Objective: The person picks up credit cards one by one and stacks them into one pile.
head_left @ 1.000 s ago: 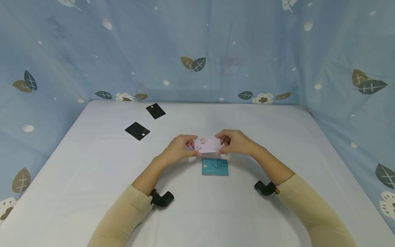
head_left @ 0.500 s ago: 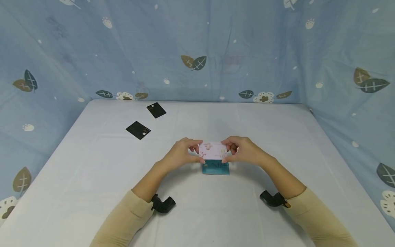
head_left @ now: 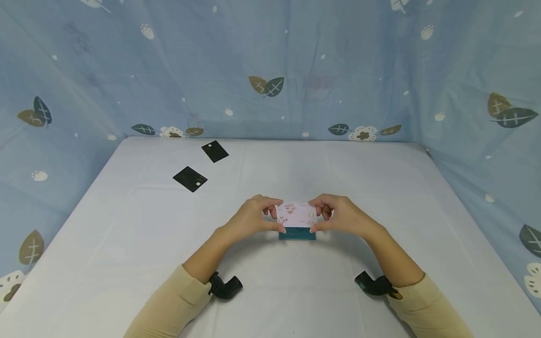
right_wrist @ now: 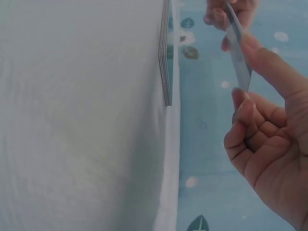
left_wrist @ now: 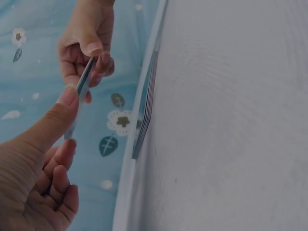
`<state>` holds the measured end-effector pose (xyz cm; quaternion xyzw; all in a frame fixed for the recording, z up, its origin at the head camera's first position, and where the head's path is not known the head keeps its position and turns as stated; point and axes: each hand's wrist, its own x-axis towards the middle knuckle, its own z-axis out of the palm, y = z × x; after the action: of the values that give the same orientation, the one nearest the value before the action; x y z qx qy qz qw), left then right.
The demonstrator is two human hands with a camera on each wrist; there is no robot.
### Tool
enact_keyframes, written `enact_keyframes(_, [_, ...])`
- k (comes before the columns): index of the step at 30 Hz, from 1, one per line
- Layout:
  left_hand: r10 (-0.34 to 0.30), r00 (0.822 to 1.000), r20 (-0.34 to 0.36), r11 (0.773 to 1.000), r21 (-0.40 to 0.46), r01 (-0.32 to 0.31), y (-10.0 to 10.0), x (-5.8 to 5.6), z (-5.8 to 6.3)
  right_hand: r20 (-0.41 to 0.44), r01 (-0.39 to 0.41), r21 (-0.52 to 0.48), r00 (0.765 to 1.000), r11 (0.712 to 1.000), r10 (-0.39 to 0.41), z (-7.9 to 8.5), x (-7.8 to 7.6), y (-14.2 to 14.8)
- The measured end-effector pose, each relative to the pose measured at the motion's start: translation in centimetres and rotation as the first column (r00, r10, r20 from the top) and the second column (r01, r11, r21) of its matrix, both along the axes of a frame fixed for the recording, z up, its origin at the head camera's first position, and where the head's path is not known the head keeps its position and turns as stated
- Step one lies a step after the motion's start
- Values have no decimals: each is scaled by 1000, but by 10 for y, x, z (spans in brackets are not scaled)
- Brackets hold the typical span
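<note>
Between both hands a pale pink card [head_left: 297, 215] with a floral print is held up by its short ends. My left hand [head_left: 253, 217] pinches its left end between thumb and fingers; my right hand [head_left: 344, 216] pinches the right end the same way. Below it lies a teal card [head_left: 297, 234], partly hidden by the pink one in the head view. From the side, the left wrist view shows this teal card tops a stack of several cards [left_wrist: 148, 103] on the white table. The held card [right_wrist: 238, 53] is raised above that stack, with a gap between.
Two black cards lie apart at the back left of the table: one nearer [head_left: 190, 179], one farther [head_left: 215, 151]. A blue patterned curtain [head_left: 296, 56] closes off the back and sides. Black curved devices [head_left: 226, 287] are worn at both wrists.
Both hands have brought the pink card toward the person and slightly right, so it now overlaps more of the teal card in the head view. The black cards stay put.
</note>
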<state>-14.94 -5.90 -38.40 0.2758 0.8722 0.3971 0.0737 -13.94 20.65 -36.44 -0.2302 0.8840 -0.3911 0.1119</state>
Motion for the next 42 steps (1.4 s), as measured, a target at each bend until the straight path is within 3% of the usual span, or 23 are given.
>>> enact_keyframes(15, [-31,999,20,999,-8,31,7,-1,-11,58,-35,1,998,999,35,-7,0,4])
enact_keyframes(26, [-78,997,-27,996,-55,76,9,0,-22,63,-74,59,996,996,70,-18,-1,6])
enact_keyframes(42, [-89,993,-83,992,-93,81,8,-1,-30,76,-129,99,990,987,122,-22,-1,2])
